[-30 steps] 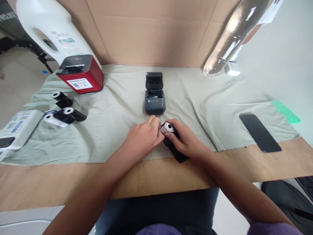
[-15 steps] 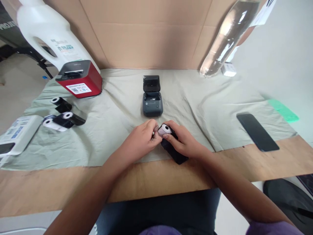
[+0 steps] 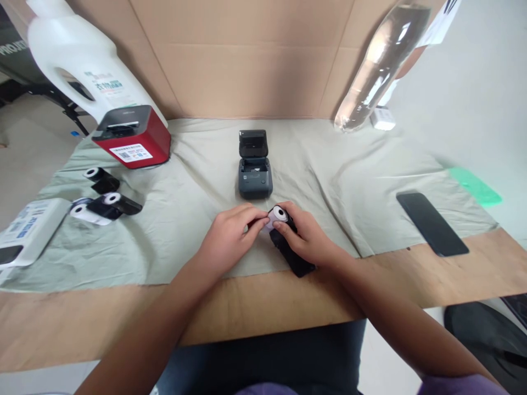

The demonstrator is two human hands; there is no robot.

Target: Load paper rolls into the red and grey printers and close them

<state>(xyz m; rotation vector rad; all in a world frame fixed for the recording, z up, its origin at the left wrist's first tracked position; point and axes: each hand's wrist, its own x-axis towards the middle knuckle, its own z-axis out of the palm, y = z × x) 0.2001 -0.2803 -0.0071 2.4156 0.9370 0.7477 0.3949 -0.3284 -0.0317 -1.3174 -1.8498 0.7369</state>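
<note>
A small white paper roll (image 3: pixel 280 213) with a dark hole in its core is in my right hand (image 3: pixel 307 235), fingers wrapped round its far side and thumb on the near side. Black wrapping (image 3: pixel 293 257) hangs from the roll towards the table's front edge. My left hand (image 3: pixel 230 235) pinches the left edge of the roll's paper between thumb and fingertips. Just beyond my hands stands a dark portable printer (image 3: pixel 255 184), its lid (image 3: pixel 253 144) raised and its paper bay exposed.
More paper rolls (image 3: pixel 119 204) in black wrapping lie at the left, near a white device (image 3: pixel 35 227). Behind them are a red box-shaped printer (image 3: pixel 135 140) and a white jug (image 3: pixel 88 60). A phone (image 3: pixel 431 224), green case (image 3: pixel 475 185) and clear bottle (image 3: pixel 381 66) are at the right.
My left fingers have straightened from a tight curl into a flatter pinch, with the hand slightly further left. My right hand still holds the roll in the same place.
</note>
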